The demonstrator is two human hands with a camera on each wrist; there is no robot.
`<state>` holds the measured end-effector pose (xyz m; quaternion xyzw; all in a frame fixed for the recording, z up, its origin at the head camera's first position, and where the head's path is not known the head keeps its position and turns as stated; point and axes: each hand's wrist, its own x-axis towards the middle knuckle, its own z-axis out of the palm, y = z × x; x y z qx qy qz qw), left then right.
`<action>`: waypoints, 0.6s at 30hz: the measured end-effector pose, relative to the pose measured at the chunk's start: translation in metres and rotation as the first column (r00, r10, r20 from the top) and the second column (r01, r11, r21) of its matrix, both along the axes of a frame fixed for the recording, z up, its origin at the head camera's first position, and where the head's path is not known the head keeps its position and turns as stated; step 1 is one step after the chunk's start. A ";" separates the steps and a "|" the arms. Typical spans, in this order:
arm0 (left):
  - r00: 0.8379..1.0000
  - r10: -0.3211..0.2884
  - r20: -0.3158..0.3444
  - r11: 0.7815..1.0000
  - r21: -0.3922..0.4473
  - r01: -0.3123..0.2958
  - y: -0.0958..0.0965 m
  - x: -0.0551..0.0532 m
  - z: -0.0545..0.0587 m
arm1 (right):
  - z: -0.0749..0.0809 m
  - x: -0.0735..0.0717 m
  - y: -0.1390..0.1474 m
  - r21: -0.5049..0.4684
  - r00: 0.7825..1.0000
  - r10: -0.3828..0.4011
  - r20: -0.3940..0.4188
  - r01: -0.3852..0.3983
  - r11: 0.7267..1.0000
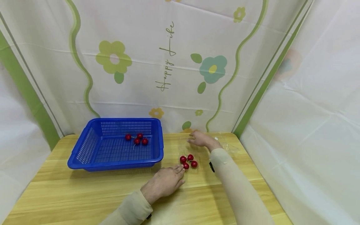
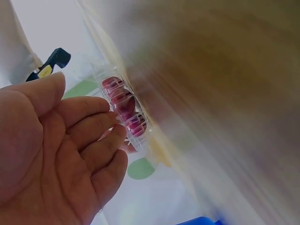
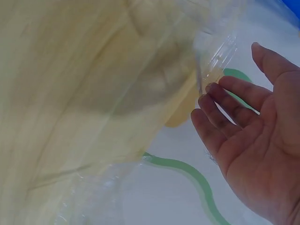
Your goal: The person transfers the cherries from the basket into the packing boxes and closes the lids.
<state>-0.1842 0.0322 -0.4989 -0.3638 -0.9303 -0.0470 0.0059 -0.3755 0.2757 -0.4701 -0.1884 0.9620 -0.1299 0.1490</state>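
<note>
Several red cherries (image 1: 194, 164) with thin stems lie in a clear plastic box on the wooden table. My left hand (image 1: 166, 181) reaches in from the near left, its extended fingertips right at the box's side. In the left wrist view, the ribbed clear wall shows in front of the cherries (image 2: 137, 124), and the palm holds nothing. Farther back, my right hand (image 1: 201, 139) is over the box's clear lid (image 1: 183, 146), palm down. The right wrist view has its loosely bent fingers at the edge of the clear plastic (image 3: 222, 54).
To the left stands a blue perforated basket (image 1: 84, 153) with several cherries (image 1: 137, 141) inside. More clear plastic (image 1: 229, 147) lies at the table's back right corner. A patterned white curtain (image 1: 135, 90) hangs behind the table (image 1: 70, 193) and along both sides.
</note>
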 end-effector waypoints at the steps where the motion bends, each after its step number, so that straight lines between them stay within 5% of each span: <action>1: 1.000 0.000 0.000 1.000 -0.001 0.000 0.000 0.000 0.000 | 0.002 0.001 0.000 -0.004 1.000 -0.003 -0.010 0.003 1.000; 18: 1.000 -0.003 0.005 1.000 0.013 0.003 -0.001 0.000 0.000 | 0.043 0.026 -0.009 0.014 0.989 -0.007 -0.151 0.009 1.000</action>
